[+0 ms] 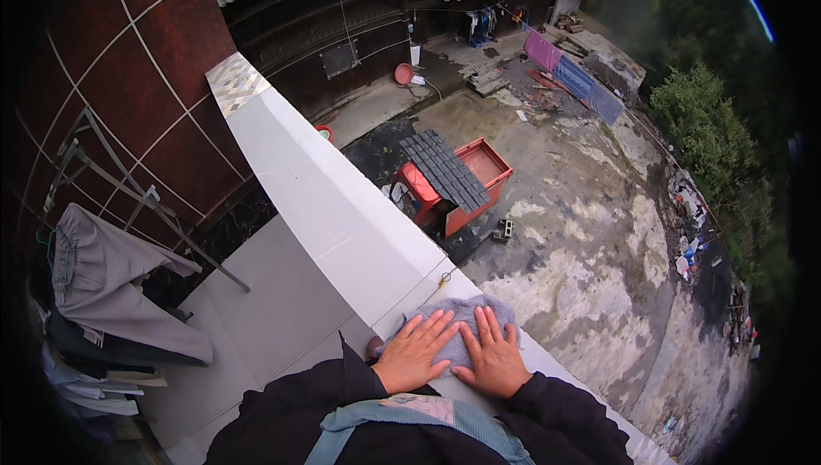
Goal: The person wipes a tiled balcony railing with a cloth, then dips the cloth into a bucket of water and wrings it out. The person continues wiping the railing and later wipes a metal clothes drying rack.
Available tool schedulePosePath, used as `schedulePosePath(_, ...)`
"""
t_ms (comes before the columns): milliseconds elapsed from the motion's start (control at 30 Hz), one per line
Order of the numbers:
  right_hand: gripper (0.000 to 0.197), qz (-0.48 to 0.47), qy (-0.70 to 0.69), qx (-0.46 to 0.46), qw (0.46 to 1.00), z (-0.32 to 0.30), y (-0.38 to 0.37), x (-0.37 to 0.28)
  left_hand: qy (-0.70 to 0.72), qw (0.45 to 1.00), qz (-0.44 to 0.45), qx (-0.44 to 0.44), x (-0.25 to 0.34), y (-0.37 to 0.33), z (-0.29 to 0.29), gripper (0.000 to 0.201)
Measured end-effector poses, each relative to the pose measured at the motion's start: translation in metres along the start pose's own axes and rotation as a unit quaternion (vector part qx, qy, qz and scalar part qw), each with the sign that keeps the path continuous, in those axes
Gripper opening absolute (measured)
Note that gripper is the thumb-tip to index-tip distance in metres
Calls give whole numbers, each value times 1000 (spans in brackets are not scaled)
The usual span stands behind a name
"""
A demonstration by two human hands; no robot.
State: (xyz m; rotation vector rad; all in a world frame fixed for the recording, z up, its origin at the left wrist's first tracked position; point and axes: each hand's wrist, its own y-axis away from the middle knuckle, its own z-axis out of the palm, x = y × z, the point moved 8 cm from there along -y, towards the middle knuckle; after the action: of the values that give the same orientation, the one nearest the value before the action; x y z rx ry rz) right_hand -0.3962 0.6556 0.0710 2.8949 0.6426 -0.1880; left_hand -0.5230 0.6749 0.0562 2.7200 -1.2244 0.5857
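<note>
A grey cloth [455, 348] lies spread on top of a white ledge [363, 247] that runs from upper left to lower right. My left hand [416, 349] presses flat on the cloth's left part, fingers stretched out. Beside it, my right hand [493, 354] rests flat on the right part with its fingers extended and thumb out to the left. Neither hand grips the cloth; both lie on top of it. Just beyond the cloth, a small metal ring [445, 278] sits on the ledge.
Left of the ledge, a metal drying rack [154, 200] stands on the tiled floor [256, 302], with grey trousers [111, 272] hanging nearby. Past the ledge's right edge is a drop to a concrete yard [581, 294], where a red three-wheeled cart [487, 161] is parked below.
</note>
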Motion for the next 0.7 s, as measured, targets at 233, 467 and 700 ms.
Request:
schedulePosePath(233, 93, 27, 32, -9, 999, -1, -62, -24, 28, 999, 32, -19, -57, -1, -23, 72)
schedulePosePath(467, 95, 90, 21, -24, 995, 1, -66, -35, 71, 994, 84, -27, -71, 1, -18, 76)
schedulePosePath(700, 92, 118, 5, -15, 993, 1, -65, -36, 71, 992, 95, -32, -69, -1, -25, 74)
